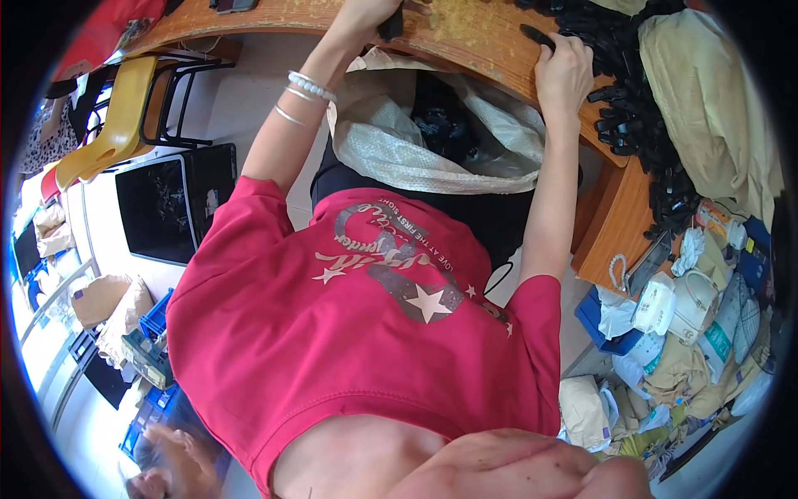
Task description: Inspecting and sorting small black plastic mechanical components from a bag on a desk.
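My left hand [370, 15] is at the upper edge of the picture, partly cut off. Its fingers are closed on a small black plastic piece [391, 25] above the wooden table [465, 33]. To the right, my right hand [567, 71] rests over the table's near edge, thumb and forefinger pinching another slim black piece [538, 35]. Beside that hand lies a heap of black plastic pieces [619, 125], spreading along the table's right side. Between my forearms a white woven sack [382, 150] hangs open at the table edge, with black pieces [445, 125] inside.
A beige cloth sack [706, 108] lies behind the heap at right. Below it stand a blue crate [598, 320] and piled bags [690, 308]. On the left are a yellow chair [125, 116] and a black box-like object [158, 204]. Another person [170, 461] appears at lower left.
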The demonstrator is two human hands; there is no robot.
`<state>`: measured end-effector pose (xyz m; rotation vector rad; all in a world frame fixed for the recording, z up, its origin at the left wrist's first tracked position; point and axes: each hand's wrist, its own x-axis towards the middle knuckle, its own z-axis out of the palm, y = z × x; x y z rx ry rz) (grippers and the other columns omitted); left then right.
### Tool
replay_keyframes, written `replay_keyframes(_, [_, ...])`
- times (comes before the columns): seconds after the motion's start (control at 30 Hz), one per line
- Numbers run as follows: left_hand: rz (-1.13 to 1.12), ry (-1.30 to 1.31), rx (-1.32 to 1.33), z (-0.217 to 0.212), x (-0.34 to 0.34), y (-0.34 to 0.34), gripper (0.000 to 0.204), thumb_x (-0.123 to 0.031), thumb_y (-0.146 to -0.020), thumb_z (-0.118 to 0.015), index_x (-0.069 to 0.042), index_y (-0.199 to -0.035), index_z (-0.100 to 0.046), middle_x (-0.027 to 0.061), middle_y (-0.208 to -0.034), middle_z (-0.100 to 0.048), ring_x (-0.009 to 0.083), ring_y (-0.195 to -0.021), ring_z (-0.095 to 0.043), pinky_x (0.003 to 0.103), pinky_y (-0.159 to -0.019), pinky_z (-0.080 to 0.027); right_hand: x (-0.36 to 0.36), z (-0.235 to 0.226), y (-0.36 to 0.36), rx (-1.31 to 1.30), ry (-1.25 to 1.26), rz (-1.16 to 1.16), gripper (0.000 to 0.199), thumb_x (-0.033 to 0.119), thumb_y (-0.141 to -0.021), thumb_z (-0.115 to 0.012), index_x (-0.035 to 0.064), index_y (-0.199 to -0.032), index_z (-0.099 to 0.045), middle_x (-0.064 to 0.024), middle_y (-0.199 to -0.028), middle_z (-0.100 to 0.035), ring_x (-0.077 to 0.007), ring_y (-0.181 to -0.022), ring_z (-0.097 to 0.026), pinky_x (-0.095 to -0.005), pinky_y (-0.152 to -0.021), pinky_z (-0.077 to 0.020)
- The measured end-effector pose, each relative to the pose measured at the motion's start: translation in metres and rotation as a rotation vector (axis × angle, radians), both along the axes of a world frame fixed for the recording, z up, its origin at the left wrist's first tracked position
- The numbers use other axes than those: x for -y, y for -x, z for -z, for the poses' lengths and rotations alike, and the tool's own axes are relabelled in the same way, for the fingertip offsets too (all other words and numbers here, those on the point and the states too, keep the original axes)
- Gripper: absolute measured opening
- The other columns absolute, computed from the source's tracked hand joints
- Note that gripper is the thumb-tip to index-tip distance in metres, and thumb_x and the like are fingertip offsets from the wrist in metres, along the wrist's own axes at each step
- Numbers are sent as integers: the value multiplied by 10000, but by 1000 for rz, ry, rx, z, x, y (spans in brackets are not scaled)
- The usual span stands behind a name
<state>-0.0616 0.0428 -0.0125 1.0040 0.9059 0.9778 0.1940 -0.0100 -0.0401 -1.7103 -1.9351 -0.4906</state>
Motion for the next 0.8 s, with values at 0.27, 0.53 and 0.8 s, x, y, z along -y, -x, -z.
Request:
replay_keyframes(0.27, [-117,-764,-825,36,-3,-18,170,-133,-843,-637,-1,-894,-541,168,-771,-623,310,-709,-613,360,-602,-489,29,-14,15,-724,129,-194,154,72,-827,-665,31,-973,-690,-52,-812,-636,-152,-719,-585,-276,-659,-459])
replay_keyframes(0.53, [210,-492,-259,-18,39,-43,346,-171,-883,-649,1,-1168,-554,79,-818,-658,142,-726,-608,274,-645,-481,65,-33,15,-1306,341,-380,205,20,-827,-693,-31,-1025,-681,-49,-895,-665,-69,-756,-602,-184,-684,-476])
replay_keyframes(0.8, [499,-357,-613,-39,57,-49,342,-238,-867,-635,8,-1104,-626,109,-781,-642,167,-640,-607,288,-594,-488,77,-31,31,-1257,242,-327,195,-16,-814,-694,-37,-1007,-676,-58,-893,-669,-85,-759,-613,-200,-702,-496])
